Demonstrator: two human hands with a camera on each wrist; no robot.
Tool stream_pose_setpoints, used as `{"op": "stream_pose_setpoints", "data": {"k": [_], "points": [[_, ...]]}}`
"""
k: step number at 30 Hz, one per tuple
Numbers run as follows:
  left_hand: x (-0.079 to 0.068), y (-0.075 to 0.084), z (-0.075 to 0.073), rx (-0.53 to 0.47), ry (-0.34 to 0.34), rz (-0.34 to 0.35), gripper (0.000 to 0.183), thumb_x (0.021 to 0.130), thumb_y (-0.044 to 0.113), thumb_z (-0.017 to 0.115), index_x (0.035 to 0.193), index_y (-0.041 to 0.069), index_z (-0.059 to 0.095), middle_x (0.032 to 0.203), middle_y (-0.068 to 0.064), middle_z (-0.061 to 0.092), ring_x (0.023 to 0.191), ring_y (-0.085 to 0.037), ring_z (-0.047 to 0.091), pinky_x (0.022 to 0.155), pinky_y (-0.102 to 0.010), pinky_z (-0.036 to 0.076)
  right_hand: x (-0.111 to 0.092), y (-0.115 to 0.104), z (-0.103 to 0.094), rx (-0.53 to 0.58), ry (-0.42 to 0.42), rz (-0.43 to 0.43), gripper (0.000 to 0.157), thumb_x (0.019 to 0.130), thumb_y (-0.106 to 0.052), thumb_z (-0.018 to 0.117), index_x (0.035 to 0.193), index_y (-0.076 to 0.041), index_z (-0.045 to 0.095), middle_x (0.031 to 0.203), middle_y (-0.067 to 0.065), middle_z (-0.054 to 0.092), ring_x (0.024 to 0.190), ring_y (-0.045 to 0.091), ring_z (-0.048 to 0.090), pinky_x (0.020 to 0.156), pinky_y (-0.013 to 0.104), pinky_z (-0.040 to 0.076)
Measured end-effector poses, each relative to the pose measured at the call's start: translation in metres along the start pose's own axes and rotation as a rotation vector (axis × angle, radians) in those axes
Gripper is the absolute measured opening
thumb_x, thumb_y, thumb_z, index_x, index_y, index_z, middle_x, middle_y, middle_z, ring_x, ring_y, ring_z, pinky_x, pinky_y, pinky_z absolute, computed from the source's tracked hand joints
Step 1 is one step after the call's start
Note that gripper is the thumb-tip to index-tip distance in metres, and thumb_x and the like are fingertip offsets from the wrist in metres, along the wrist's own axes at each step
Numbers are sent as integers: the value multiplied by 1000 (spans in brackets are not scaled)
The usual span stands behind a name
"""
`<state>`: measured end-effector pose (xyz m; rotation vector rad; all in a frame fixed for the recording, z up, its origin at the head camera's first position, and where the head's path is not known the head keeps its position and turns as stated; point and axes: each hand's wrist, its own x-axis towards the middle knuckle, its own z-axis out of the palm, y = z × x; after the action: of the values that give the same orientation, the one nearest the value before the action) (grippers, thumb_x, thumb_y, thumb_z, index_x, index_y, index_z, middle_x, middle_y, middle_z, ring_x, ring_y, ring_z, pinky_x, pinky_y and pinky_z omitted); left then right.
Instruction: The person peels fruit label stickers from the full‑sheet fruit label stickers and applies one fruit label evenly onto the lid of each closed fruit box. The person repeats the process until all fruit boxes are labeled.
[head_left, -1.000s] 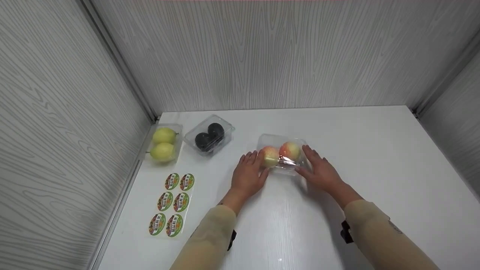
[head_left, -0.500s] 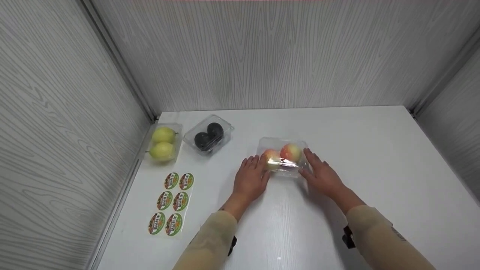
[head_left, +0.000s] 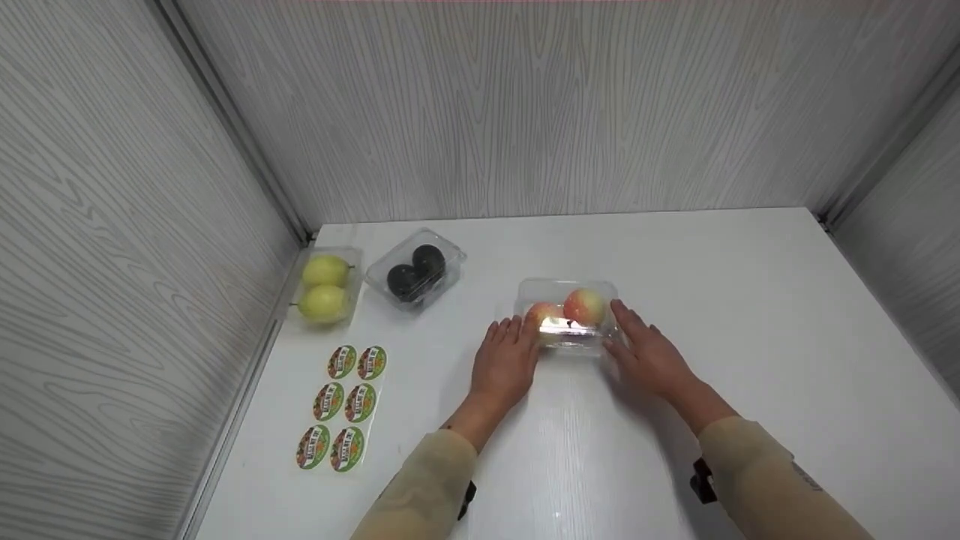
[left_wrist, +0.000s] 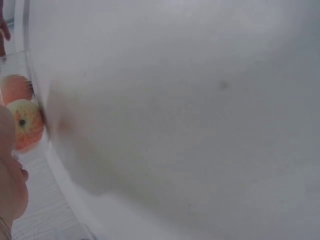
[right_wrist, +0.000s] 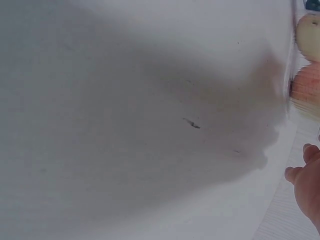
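**Clear box of two apples flanked by both hands**

At the middle of the white table (head_left: 750, 300), a clear plastic box (head_left: 568, 286) holding two apples (head_left: 583, 306) is flanked by both hands. The left hand (head_left: 506, 364) is laid flat with straight fingers, its fingertips touching the box's left end. The right hand (head_left: 651, 354) is likewise flat and relaxed, its fingers set against the right end; nothing is gripped by either. In both wrist views the table fills most of the frame, and contact appears likely but cannot be confirmed there. Near the far left corner, a box of yellow pears (head_left: 325, 289) and a box of dark fruit (head_left: 415, 271) are placed just beside each other. A sheet of six round stickers (head_left: 343, 406) is laid nearer, well apart from the hands.
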<state>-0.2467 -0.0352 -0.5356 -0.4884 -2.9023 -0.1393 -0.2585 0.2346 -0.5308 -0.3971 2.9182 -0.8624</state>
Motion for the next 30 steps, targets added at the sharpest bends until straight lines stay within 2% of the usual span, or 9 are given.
{"op": "stream_pose_setpoints", "data": {"k": [7, 16, 26, 30], "points": [[-2, 5, -4, 48, 17, 9, 52, 115, 36, 44, 160, 11, 47, 153, -12, 59, 144, -28, 53, 123, -44, 34, -3, 1, -1, 1, 10, 7, 73, 113, -48, 43, 171, -14, 14, 174, 16, 22, 159, 40, 22, 127, 59, 15], [-5, 10, -2, 15, 54, 14, 51, 115, 37, 45, 157, 9, 50, 151, -13, 61, 141, -28, 56, 122, -45, 35, -9, 4, 0, 9, 36, -12, 71, 114, -42, 45, 171, -11, 16, 173, 17, 24, 158, 41, 25, 126, 61, 16], [-6, 14, 0, 70, 44, 27, 53, 116, 38, 42, 159, 10, 47, 150, -12, 62, 140, -27, 57, 123, -45, 34, -14, 6, 4, -23, 60, -21, 70, 114, -42, 43, 171, -10, 17, 173, 17, 24, 158, 41, 24, 126, 62, 14], [-7, 13, 2, 95, 77, 34, 52, 113, 38, 48, 157, 11, 50, 147, -11, 64, 137, -27, 60, 122, -45, 34, -15, 6, 6, -49, 71, -37, 70, 114, -41, 42, 170, -8, 17, 171, 20, 28, 157, 42, 26, 126, 63, 15]]}}
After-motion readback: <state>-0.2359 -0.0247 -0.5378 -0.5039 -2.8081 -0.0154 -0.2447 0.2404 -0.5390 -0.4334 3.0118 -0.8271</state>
